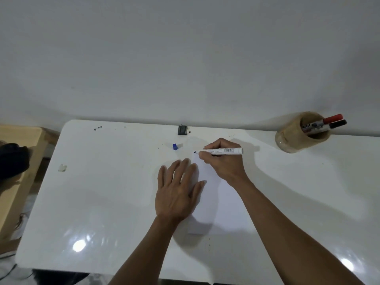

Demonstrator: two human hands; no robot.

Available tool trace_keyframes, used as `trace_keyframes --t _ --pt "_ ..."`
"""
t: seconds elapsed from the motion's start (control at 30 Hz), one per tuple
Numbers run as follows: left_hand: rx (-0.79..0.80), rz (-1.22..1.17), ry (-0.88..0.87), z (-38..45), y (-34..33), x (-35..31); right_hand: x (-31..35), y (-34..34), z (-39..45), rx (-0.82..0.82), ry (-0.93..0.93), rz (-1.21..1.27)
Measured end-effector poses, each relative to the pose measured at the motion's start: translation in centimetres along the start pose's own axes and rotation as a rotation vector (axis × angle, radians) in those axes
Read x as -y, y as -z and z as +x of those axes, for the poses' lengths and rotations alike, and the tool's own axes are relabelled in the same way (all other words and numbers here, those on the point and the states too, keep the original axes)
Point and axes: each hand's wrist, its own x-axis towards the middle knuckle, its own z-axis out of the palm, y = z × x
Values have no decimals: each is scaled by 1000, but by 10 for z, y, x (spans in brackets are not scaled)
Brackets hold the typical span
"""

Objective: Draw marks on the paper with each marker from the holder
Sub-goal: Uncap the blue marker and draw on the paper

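Near the middle of the table, we're pressing our left hand flat, fingers spread, on the left edge of the paper so it isn't sliding around. Our right hand is pinching the marker between thumb and fingers, barrel pointing off toward 3 o'clock, tip sitting right at the paper's top corner, around 12 o'clock from the left hand. Can't honestly tell if the tip is touching the sheet or just past its edge, everything being so white.

Its blue cap is lying on the table at about 11 o'clock from the tip, near but apart. The holder is way off at 2 o'clock by the wall, with a red marker and a black marker waiting in it.

Tips for this bit, we're thinking: bring the tip a little inward so the stroke is landing on paper and not the tabletop, be keeping the flat hand down while stroking, go light, and make the mark short. No marks are showing on the sheet that we can see, so we're guessing we're early on.
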Motion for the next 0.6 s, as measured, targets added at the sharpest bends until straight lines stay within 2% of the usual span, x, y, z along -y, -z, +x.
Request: trace_keyframes --t 0.23,0.6 --pt "-180 -47 -49 -2 -4 2 -20 -2 9 16 60 -81" --pt "-241 -51 -57 -2 -8 2 -24 -5 9 -12 95 -94"
